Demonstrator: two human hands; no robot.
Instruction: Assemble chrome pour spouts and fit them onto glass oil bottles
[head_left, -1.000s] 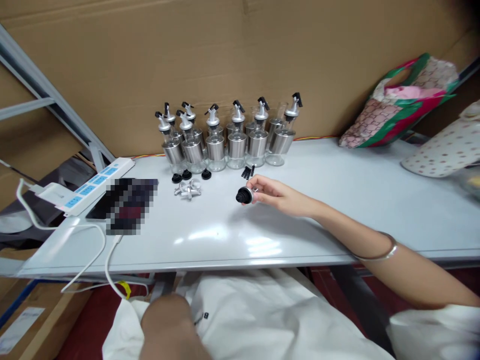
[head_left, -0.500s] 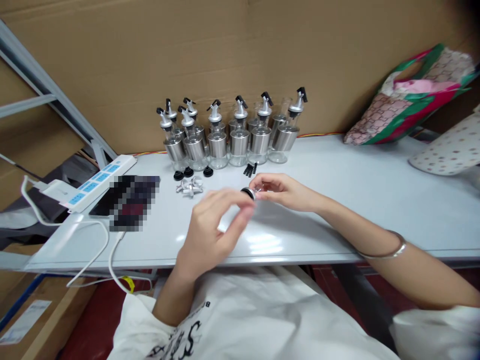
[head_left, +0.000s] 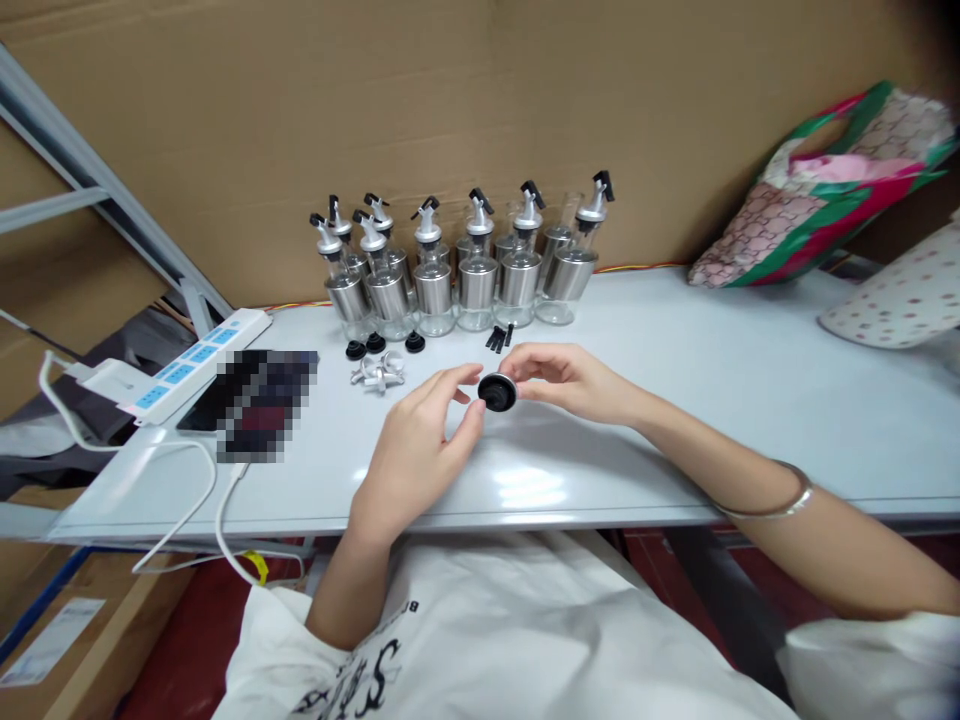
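Note:
My right hand is closed on a bottle pourer top, whose black ridged stopper and silver rim face me. Close by on the left, my left hand has thumb and fingers apart; its thumb tip is at the stopper's edge, and I cannot tell if it touches. Several silver pourer parts lie in a pile on the table, with black stoppers behind them. Several small black levers rest beyond my hands. Glass and steel oil bottles stand upright at the back, many with pourers fitted.
A white table runs up to a cardboard wall. On its left lie a power strip, a blurred-out device and white cables. At the right are a patterned bag and a white dotted object.
The pourer top has turned so that its black stopper faces me. My left hand has drawn back slightly left, its fingers spread from the stopper. My right hand stays nearly in place.

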